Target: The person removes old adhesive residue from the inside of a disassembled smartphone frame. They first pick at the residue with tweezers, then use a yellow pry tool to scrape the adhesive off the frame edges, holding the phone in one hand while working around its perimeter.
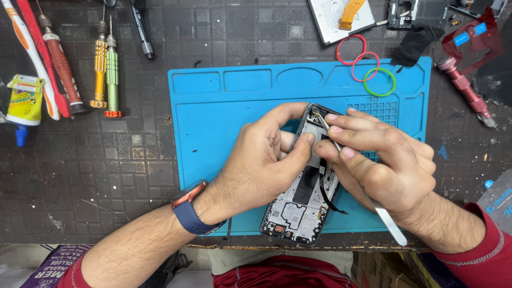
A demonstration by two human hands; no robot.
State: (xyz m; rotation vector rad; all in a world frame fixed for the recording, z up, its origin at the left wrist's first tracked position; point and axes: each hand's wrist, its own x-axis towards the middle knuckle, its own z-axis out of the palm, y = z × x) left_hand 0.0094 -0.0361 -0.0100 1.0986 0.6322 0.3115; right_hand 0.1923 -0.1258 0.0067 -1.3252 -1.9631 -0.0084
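From the head view, your left hand [266, 154] is closed around the opened phone [304, 197], thumb pressed down on the grey plate in its upper half and fingers curled over its top left edge. The phone lies tilted on the blue repair mat [213, 133], its top end pointing up and a little right, its bottom end near the mat's front edge with the circuit boards showing. A black ribbon curls out from its right side.

Your right hand [376, 160] is closed too, pinching a thin metal pry tool [389, 221] between thumb and fingers. The tool's fine tip touches the phone's top corner, just beside your left fingertips, and its flat, wide end sticks out below your wrist, past the mat's front edge. Both hands meet over the upper half of the phone, touching each other. A watch with a blue strap [189, 210] sits on your left wrist, and a red sleeve covers the right forearm.

The mat rests on a dark, worn worktop [106, 170] patterned in squares. At the mat's upper right corner lie two red rubber bands [352, 50] and a green rubber band [380, 81], overlapping. To the left, well apart from the mat, stand a row of tools: a yellow screwdriver [100, 69], a green screwdriver [112, 72], a red-handled tool [61, 69], a toothbrush [32, 53] and a small glue tube [24, 101]. A black marker [141, 29] lies above them. At the far right is a pink metal driver [464, 88], with more phone parts along the top edge.
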